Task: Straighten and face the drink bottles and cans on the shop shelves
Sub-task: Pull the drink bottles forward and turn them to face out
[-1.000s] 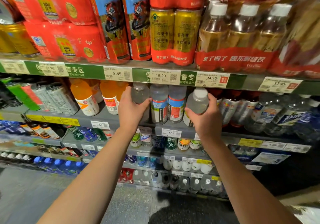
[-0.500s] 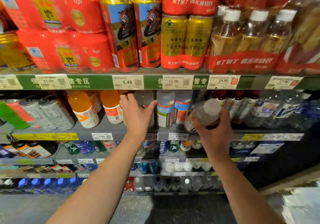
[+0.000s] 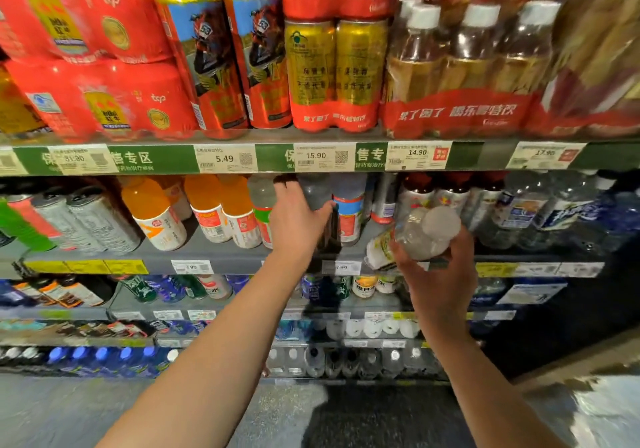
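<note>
Bottles: your right hand (image 3: 438, 274) grips clear bottle (image 3: 415, 234), tilted off the shelf (image 3: 221, 257).
Left hand (image 3: 298, 222): fingers round grey-capped bottle (image 3: 317, 191).
Left: reseat, face.

Green shelf strip (image 3: 152, 160), white price tags (image 3: 225, 158), grey floor (image 3: 52, 413)
</note>
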Available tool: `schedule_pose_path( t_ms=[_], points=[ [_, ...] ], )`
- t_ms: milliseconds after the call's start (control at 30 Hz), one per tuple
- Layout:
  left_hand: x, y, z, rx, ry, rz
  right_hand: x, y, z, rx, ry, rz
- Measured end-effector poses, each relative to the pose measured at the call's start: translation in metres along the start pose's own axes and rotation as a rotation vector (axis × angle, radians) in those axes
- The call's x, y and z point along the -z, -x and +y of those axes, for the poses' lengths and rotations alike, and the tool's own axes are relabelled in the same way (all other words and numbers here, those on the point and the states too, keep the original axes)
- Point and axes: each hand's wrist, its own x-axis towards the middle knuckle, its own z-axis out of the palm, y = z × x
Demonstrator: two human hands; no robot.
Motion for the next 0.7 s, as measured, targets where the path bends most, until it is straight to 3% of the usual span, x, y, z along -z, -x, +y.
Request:
schedule_pose_path(
  t_ms=[200,367,533,700],
  points=[
    [0.0,0.038,-0.01,-0.097,0.153,0.09,0.009,-0.001,0.01,-0.076,-0.027,-0.066],
    [0.01,0.072,-0.034,0.085,0.442,0.207,-0.009,0.001,-0.001,-0.138,-0.088,-0.145],
    [0.038,0.088,-0.064,0.174,0.686,0.43,-0.044,0.004,-0.01,-0.068,-0.086,-0.224],
    [0.065,0.087,-0.095,0.206,0.794,0.447,-0.095,0.002,-0.01,0.013,0.006,-0.237]
  ],
)
